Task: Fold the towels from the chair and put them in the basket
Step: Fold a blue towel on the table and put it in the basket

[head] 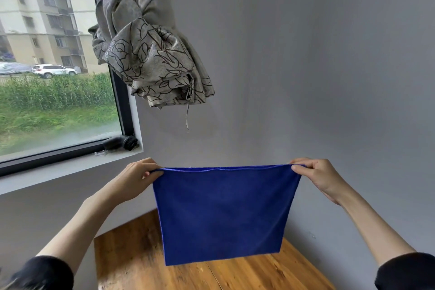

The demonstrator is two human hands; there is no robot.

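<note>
Nearest the camera, two black sleeves (44,271) end at bare forearms that reach forward and slightly inward. Below them lies the worn brown wooden table (131,263), its corner pushed toward the grey wall. Above the table hangs the deep blue, rectangular microfibre towel (223,214), held up in the air and stretched flat facing the person; its long axis runs left to right along the taut top hem, and the cloth drops straight down, its lower edge in front of the tabletop. The left hand (134,176) pinches the upper left corner, fingers curled round the hem with the thumb on the near side. The right hand (317,176) pinches the upper right corner likewise. Farther back, a black brush (122,142) rests on the window sill, and a knotted beige floral curtain (150,54) hangs beside the window.
</note>
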